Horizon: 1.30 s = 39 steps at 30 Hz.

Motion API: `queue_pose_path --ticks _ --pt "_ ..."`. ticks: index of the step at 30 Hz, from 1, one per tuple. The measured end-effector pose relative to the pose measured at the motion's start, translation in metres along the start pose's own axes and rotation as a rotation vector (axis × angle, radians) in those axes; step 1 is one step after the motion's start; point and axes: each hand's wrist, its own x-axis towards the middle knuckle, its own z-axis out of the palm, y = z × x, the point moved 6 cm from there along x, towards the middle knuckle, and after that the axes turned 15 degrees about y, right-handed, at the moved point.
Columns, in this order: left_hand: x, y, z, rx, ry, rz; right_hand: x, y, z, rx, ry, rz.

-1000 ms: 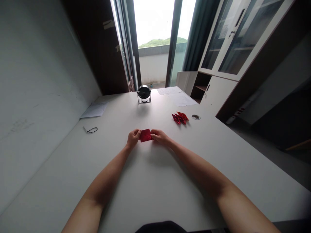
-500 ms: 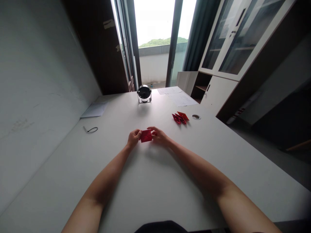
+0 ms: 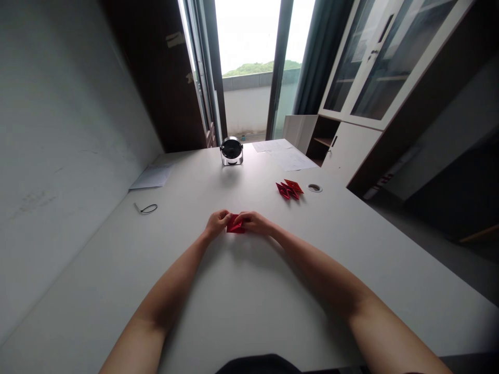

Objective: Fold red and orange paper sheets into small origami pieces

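Note:
A small folded red paper point(image 3: 235, 227) is between my two hands, low over the white table point(image 3: 241, 291). My left hand point(image 3: 217, 223) pinches its left edge with thumb and fingers. From the other side, my right hand point(image 3: 252, 222) grips the paper, with fingers reaching over its upper face and covering part of it. Creases show on the part left uncovered. Farther off to the right lie several folded red paper pieces point(image 3: 289, 190), standing close together in a group.
A round black-and-silver device point(image 3: 231, 151) stands at the table's far side. Printed sheets point(image 3: 294, 159) lie at the back right, near a round cable hole point(image 3: 314, 188). On the left are more papers point(image 3: 151, 176) and a looped black cable tie point(image 3: 148, 209).
My right hand's fingers have moved left over the paper's face. The paper has come slightly nearer to me and more of it is covered. My left hand keeps its hold.

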Motion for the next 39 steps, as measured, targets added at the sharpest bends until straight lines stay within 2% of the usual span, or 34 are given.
queue_pose_path --ticks 5,10,16,25,31,39 --pt "0.000 -0.001 0.001 -0.001 0.002 0.010 0.001 0.000 0.001 -0.007 0.039 -0.001" --pt "-0.002 0.005 0.004 0.006 -0.044 0.020 0.002 0.006 0.001 0.025 0.076 -0.009" --pt "-0.006 0.012 0.007 0.003 -0.064 0.043 0.000 0.014 -0.003 -0.074 0.085 0.066" --pt "-0.009 0.014 0.010 -0.071 -0.138 0.014 0.001 0.014 -0.009 -0.141 0.182 0.067" --pt "-0.011 0.016 0.009 0.000 -0.108 0.036 0.001 0.013 -0.008 -0.134 0.179 0.067" --pt "-0.007 0.007 0.009 -0.003 -0.092 0.037 0.002 0.009 -0.021 -0.194 0.316 0.097"
